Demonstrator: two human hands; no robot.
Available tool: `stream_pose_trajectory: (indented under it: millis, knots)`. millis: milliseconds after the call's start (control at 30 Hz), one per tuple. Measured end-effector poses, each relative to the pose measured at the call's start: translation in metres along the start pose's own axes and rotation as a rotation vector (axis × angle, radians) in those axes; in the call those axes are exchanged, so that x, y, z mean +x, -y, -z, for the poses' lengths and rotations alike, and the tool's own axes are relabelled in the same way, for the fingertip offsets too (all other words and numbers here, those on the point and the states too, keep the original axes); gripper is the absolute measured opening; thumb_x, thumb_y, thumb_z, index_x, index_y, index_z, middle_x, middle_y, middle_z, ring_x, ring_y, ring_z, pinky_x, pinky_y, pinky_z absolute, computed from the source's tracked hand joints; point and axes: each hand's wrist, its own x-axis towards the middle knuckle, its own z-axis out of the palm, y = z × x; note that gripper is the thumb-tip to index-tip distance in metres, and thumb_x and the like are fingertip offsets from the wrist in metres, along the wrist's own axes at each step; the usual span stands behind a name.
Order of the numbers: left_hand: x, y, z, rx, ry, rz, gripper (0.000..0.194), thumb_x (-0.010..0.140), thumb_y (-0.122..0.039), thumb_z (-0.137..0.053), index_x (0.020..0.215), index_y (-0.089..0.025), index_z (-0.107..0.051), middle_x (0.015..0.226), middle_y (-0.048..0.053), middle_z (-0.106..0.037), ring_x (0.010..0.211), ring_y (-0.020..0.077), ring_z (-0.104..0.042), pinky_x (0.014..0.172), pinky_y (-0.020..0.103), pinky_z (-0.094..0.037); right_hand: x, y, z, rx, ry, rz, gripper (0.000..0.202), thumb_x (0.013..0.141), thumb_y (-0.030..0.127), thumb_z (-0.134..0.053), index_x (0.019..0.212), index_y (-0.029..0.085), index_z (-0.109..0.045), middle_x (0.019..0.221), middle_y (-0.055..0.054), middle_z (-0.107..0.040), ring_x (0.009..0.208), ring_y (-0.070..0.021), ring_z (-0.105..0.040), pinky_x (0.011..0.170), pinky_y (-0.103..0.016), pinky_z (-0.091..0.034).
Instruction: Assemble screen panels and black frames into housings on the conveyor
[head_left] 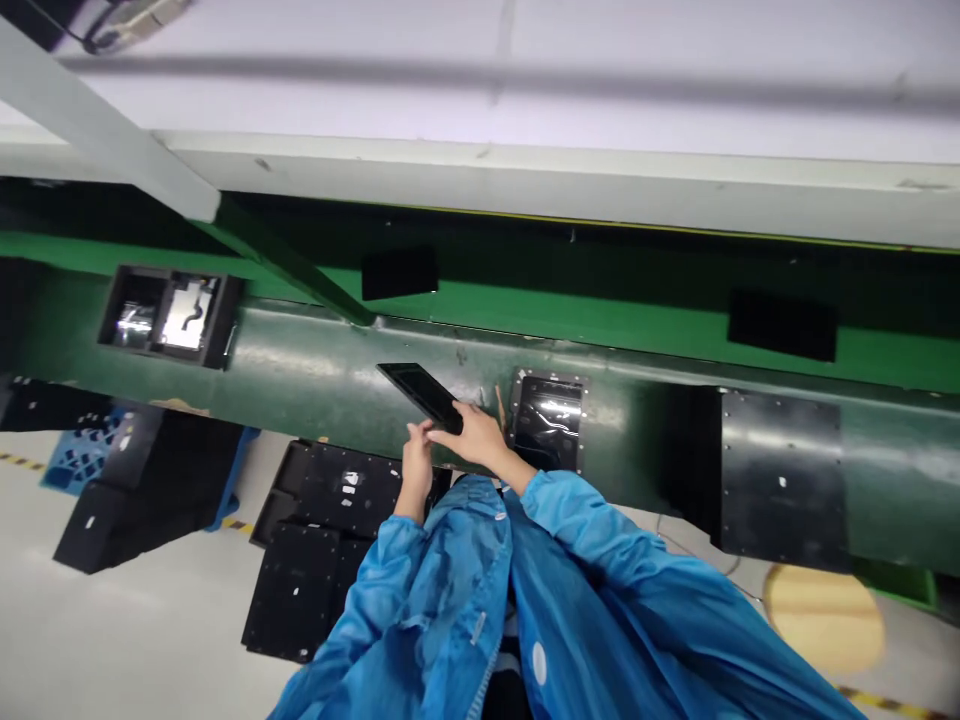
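Observation:
A thin dark flat panel point(421, 388), like a screen, is held tilted above the green bench in front of my body. My right hand point(478, 437) is closed on its near right end, with the thumb reaching toward my other hand. At the panel's lower edge, my left hand point(418, 458) has its fingers pinched together near the corner. Just right of my hands, a black tray point(550, 410) with a studded rim and a glossy sheet inside lies on the bench. A thin brownish strip point(500, 408) lies beside that tray.
A divided dark box point(166, 312) with shiny parts stands on the green bench point(300, 365) at left. Stacked black trays point(784, 470) stand at right; more black cases point(296, 585) are below left. A round yellow stool point(825, 618) is lower right. A white shelf point(525, 175) overhangs.

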Motion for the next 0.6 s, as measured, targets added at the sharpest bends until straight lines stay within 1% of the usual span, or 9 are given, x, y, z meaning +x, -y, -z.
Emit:
stream_pose_trajectory:
  millis: [33, 67, 133, 200, 267, 367, 433, 500, 600]
  knots:
    - [0.007, -0.001, -0.016, -0.008, 0.031, 0.010, 0.063, 0.107, -0.066, -0.044, 0.124, -0.015, -0.077, 0.125, 0.016, -0.078, 0.121, 0.0261, -0.074, 0.102, 0.037, -0.060, 0.001, 0.002, 0.011, -0.037, -0.026, -0.007, 0.065, 0.098, 0.064, -0.068, 0.146, 0.020, -0.067, 0.138, -0.015, -0.074, 0.127, -0.0335, -0.069, 0.111, -0.043, -0.050]
    - [0.015, -0.001, -0.031, -0.003, 0.030, 0.041, 0.058, 0.105, -0.063, -0.052, 0.127, -0.015, -0.075, 0.126, 0.015, -0.077, 0.120, 0.0254, -0.074, 0.101, 0.037, -0.060, 0.000, 0.000, 0.023, -0.068, -0.059, -0.013, 0.052, 0.102, 0.057, -0.065, 0.137, 0.019, -0.072, 0.127, -0.014, -0.078, 0.119, -0.0328, -0.072, 0.107, -0.042, -0.052]
    - [0.031, 0.001, -0.061, 0.008, -0.019, 0.146, 0.053, 0.101, -0.059, -0.062, 0.130, -0.015, -0.071, 0.122, 0.015, -0.078, 0.110, 0.0232, -0.076, 0.093, 0.035, -0.062, -0.006, -0.016, 0.043, -0.073, -0.161, -0.026, 0.035, 0.106, 0.046, -0.058, 0.122, 0.021, -0.076, 0.111, -0.012, -0.081, 0.107, -0.0298, -0.075, 0.099, -0.038, -0.052]
    - [0.039, 0.008, -0.086, -0.017, -0.040, 0.240, 0.051, 0.099, -0.058, -0.066, 0.126, -0.015, -0.070, 0.113, 0.014, -0.079, 0.098, 0.0210, -0.076, 0.083, 0.033, -0.062, -0.024, -0.051, 0.058, 0.011, -0.273, -0.056, 0.032, 0.105, 0.045, -0.057, 0.116, 0.023, -0.077, 0.102, -0.008, -0.081, 0.098, -0.0270, -0.074, 0.092, -0.034, -0.053]
    - [0.036, 0.018, -0.108, -0.033, -0.022, 0.290, 0.044, 0.096, -0.054, -0.072, 0.116, -0.014, -0.071, 0.103, 0.012, -0.079, 0.088, 0.0192, -0.075, 0.077, 0.030, -0.060, -0.053, -0.097, 0.065, 0.128, -0.378, -0.128, 0.034, 0.103, 0.047, -0.056, 0.115, 0.022, -0.077, 0.101, -0.008, -0.081, 0.094, -0.0262, -0.074, 0.087, -0.032, -0.053]
    - [0.018, 0.035, -0.141, 0.022, -0.019, 0.281, 0.030, 0.092, -0.041, -0.080, 0.101, -0.014, -0.075, 0.095, 0.009, -0.079, 0.086, 0.0186, -0.074, 0.080, 0.031, -0.060, -0.103, -0.167, 0.060, 0.217, -0.510, -0.315, 0.040, 0.102, 0.046, -0.054, 0.119, 0.020, -0.078, 0.107, -0.010, -0.082, 0.097, -0.0278, -0.073, 0.088, -0.034, -0.053]
    - [0.005, 0.044, -0.161, 0.113, 0.011, 0.211, 0.021, 0.092, -0.032, -0.077, 0.101, -0.013, -0.078, 0.099, 0.010, -0.080, 0.093, 0.0204, -0.076, 0.089, 0.033, -0.060, -0.127, -0.200, 0.051, 0.175, -0.556, -0.460, 0.043, 0.101, 0.047, -0.055, 0.121, 0.019, -0.080, 0.109, -0.012, -0.081, 0.102, -0.0294, -0.073, 0.091, -0.035, -0.052]
    - [-0.004, 0.049, -0.173, 0.265, 0.051, 0.107, 0.022, 0.094, -0.027, -0.072, 0.108, -0.014, -0.082, 0.109, 0.011, -0.081, 0.106, 0.0231, -0.076, 0.099, 0.036, -0.059, -0.141, -0.220, 0.039, 0.106, -0.567, -0.566, 0.046, 0.101, 0.049, -0.055, 0.122, 0.019, -0.082, 0.109, -0.013, -0.080, 0.104, -0.0301, -0.071, 0.093, -0.035, -0.051]
    - [-0.009, 0.049, -0.178, 0.585, 0.064, -0.014, 0.034, 0.097, -0.029, -0.067, 0.125, -0.017, -0.082, 0.124, 0.013, -0.079, 0.121, 0.0263, -0.073, 0.110, 0.039, -0.055, -0.146, -0.231, 0.027, 0.042, -0.588, -0.628, 0.048, 0.103, 0.046, -0.051, 0.123, 0.017, -0.082, 0.110, -0.015, -0.076, 0.107, -0.0298, -0.068, 0.097, -0.036, -0.050]
